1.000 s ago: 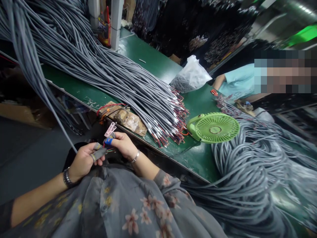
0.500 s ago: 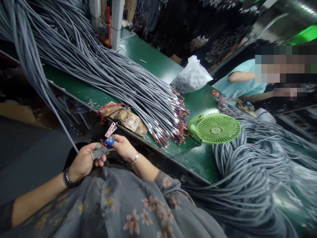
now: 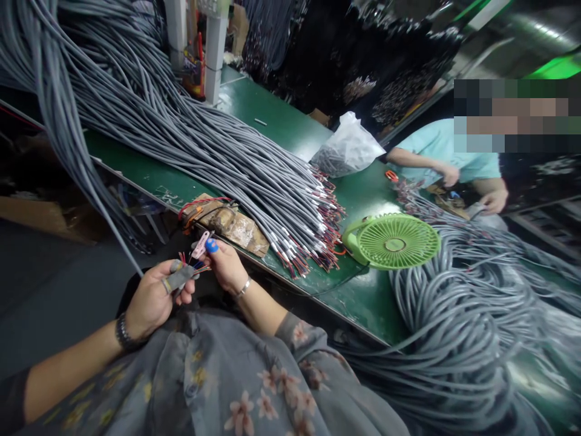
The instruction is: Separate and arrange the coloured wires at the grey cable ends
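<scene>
"Left of centre in the frame, what does the left hand (image 3: pixel 150 298) hold?"

"Its fingers are closed on the end of a grey cable (image 3: pixel 128 248), which slopes down to them from the upper left. Coloured wires (image 3: pixel 203 268) fan out beyond the fingertips."

"And the right hand (image 3: pixel 229 269)?"

"It lies just to the right of the wires with its fingers curled, a blue cover (image 3: pixel 212 245) on one digit. Whether these fingers grip a wire cannot be told. A pink clip (image 3: pixel 201 245) appears beside the fingertips; contact is likewise unclear."

"What lies on the green table (image 3: pixel 376 306)?"

"A thick bundle of grey cables (image 3: pixel 204 139) runs from the upper left toward the centre, its white-banded ends showing thin wires. A brown taped block (image 3: pixel 238 229) lies along the near edge. Right of centre is a green fan (image 3: pixel 394 244), beside the bundle's ends; looped cables (image 3: pixel 458 327) occupy the lower right."

"And farther back?"

"A translucent bag (image 3: pixel 349 145) sits above the fan in the frame, a small orange object (image 3: pixel 391 175) near it. At upper right, a person in a turquoise shirt (image 3: pixel 474 162) has both hands near other cables."
</scene>
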The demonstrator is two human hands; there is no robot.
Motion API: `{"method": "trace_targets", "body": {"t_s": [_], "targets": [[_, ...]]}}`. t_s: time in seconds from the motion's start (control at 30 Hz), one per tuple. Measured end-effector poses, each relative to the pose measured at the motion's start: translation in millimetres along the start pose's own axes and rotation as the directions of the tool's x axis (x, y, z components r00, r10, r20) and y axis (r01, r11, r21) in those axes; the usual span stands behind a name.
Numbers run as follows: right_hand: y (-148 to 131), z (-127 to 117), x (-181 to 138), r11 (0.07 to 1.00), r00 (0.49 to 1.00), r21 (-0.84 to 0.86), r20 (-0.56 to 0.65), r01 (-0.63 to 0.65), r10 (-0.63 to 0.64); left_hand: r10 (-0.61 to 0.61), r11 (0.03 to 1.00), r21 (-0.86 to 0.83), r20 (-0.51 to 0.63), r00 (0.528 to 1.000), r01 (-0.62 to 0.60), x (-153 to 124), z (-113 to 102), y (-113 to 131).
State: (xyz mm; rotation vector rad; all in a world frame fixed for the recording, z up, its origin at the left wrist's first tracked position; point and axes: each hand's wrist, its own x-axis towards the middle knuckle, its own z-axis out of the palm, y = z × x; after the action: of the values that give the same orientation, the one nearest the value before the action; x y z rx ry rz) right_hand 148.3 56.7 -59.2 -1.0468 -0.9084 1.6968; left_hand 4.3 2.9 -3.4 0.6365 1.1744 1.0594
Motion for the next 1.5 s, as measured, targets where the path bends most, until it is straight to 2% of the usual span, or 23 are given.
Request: {"method": "trace_targets", "body": {"t_s": [0.07,0.13,0.3,0.4,0.57,0.73,0.93,1.17,1.37,1.5], "targets": [[2,1,1,0.994,0.992,-0.077,-0.089,0.081,-0.088,-0.001,1.000,-0.002,-0.012,1.000,0.001,1,1,0],[4,1,2,0.991,0.985,-0.101,-0.135,0.091,-0.104,-0.001,1.000,0.005,-0.015,1.000,0.001,1,1,-1],[1,6,5,0.988,0.997,0.134,-0.005,-0.080,0.081,0.002,1.000,0.025,0.006,1.000,-0.002,4,-2,-5],[-1,9,7,0.971,0.993,0.212,-0.020,-0.106,0.113,-0.003,0.999,0.032,0.005,1.000,0.003,5,-3,-7],[-2,12,7,0.961,0.990,0.254,-0.059,-0.110,0.129,-0.009,0.999,0.041,0.002,1.000,0.009,6,-2,-7],[-4,12,5,0.948,0.985,0.273,-0.009,-0.162,0.171,-0.018,1.000,0.022,-0.009,1.000,0.018,3,0,-3],[-12,8,0,0.915,0.960,0.288,0.092,-0.281,0.266,0.009,0.999,0.031,-0.031,0.999,-0.008,-1,-9,-8],[-8,6,0,0.961,0.989,0.233,0.030,-0.151,0.148,0.093,0.996,-0.003,-0.137,0.986,-0.095,-1,-8,-7],[9,4,5,0.982,0.999,0.181,-0.012,-0.050,0.053,0.092,0.995,-0.012,-0.143,0.985,-0.094,3,-4,-9],[11,5,11,0.978,0.996,0.188,0.046,-0.086,0.079,0.091,0.996,-0.004,-0.129,0.987,-0.092,5,-1,-11]]}}
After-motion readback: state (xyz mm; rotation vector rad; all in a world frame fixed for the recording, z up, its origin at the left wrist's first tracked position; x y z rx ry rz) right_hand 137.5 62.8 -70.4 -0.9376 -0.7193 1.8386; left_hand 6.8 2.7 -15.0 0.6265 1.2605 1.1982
